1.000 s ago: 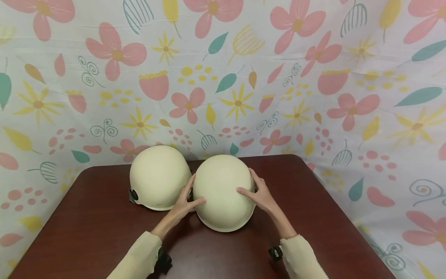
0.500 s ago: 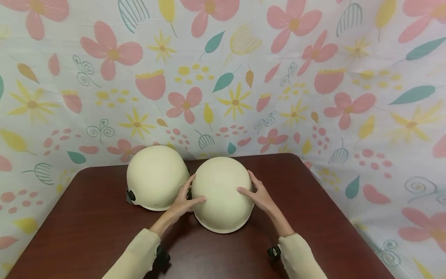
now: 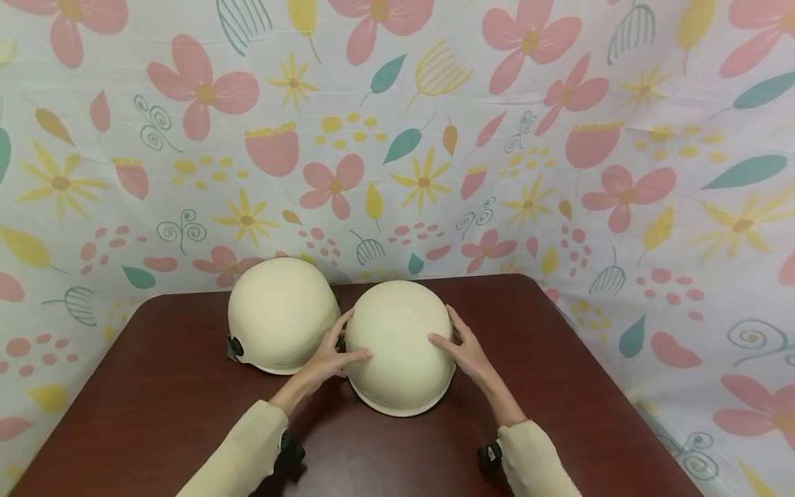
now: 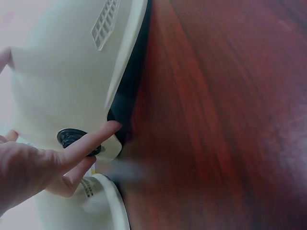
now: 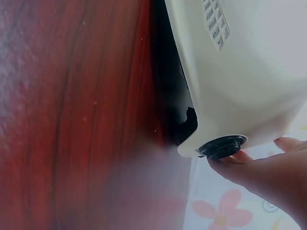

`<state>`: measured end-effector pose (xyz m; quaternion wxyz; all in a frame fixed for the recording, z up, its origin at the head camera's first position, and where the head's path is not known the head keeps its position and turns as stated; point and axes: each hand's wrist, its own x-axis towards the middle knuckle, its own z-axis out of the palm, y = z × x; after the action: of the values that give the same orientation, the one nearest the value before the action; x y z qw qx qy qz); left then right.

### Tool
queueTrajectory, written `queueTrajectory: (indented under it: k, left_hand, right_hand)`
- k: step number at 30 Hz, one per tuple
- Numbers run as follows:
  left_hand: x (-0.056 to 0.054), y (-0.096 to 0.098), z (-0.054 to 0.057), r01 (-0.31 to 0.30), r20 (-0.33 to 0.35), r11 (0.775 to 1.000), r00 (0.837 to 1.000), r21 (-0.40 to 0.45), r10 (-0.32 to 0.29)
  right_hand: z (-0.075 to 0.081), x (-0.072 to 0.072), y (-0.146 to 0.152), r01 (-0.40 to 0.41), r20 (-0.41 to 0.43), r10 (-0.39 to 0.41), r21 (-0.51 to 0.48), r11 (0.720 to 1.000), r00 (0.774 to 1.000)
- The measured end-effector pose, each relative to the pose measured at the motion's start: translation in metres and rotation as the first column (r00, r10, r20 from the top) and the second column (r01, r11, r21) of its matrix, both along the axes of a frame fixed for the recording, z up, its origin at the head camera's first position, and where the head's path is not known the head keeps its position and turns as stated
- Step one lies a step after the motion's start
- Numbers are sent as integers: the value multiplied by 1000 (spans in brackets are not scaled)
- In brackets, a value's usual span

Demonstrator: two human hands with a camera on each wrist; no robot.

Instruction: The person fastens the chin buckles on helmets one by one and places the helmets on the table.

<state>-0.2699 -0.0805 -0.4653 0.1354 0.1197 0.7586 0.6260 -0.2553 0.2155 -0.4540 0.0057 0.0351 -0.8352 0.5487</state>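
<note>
A cream helmet (image 3: 400,348) is held from both sides on the dark wooden table. My left hand (image 3: 327,355) grips its left side, thumb on the shell; in the left wrist view one finger (image 4: 98,138) crosses a black round knob (image 4: 72,137) to the rim. On the opposite side my right hand (image 3: 466,351) grips the shell, thumb over the front. In the right wrist view its fingers lie by another black knob (image 5: 223,146), below a grid vent (image 5: 216,24). A second cream helmet (image 3: 282,314) stands close on the left, just behind my left fingers.
The reddish-brown table (image 3: 155,414) ends at a back edge against a flower-printed cloth (image 3: 397,103), which also runs along the right. Black wrist devices (image 3: 290,452) sit at both cream sleeves. Bare tabletop lies in front of the helmets.
The held helmet has shifted very slightly toward me, with both hands keeping their grip. The other helmet stays in place; the head view sways a little.
</note>
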Motion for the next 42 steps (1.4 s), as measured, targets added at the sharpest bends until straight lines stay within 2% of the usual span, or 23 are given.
queueTrajectory:
  k: [9, 20, 25, 33, 42]
  left_hand:
    - [-8, 19, 7, 17, -20, 1000, 1000, 17, -16]
    - [-17, 39, 12, -18, -7, 998, 1000, 53, 18]
    - [-18, 50, 10, -50, 3, 995, 999, 81, 50]
    - [-28, 67, 8, -69, 21, 994, 997, 87, 68]
    - [-33, 83, 5, -47, 22, 995, 999, 92, 45]
  right_hand:
    - [7, -3, 17, 27, 3, -27, -41, 999, 1000]
    - [19, -18, 35, 7, 6, -7, -39, 999, 1000]
    - [18, -27, 47, -34, 2, 34, -51, 998, 999]
    - [16, -32, 62, -41, -2, 41, -100, 994, 999]
    - [6, -36, 76, 16, 7, -15, -111, 994, 1000]
